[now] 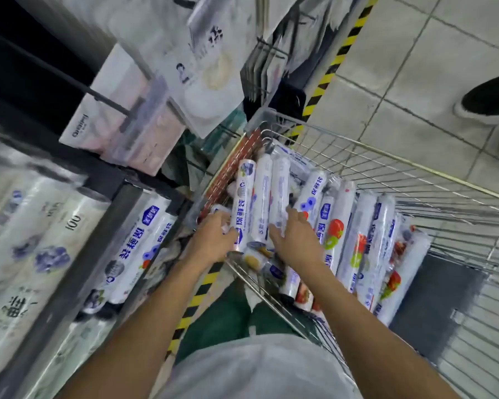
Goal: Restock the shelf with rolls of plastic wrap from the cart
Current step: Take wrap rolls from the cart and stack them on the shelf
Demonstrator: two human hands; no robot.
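Observation:
A wire cart (386, 156) holds several white rolls of plastic wrap (366, 240) with blue print and fruit pictures. Both my hands are inside its near left corner. My left hand (213, 234) curls round the lower end of one upright roll (244, 197). My right hand (293, 237) grips the neighbouring rolls (277, 194), with its fingers wrapped over them. The dark shelf (104, 231) to the left carries more of the same rolls (139, 249) lying side by side.
Flat packets (121, 119) hang on pegs above the shelf. Yellow and black tape (337, 56) runs along the shelf's foot on the tiled floor. Another person's dark shoe (490, 102) stands at the far right. A grey mat (438, 306) lies under the cart.

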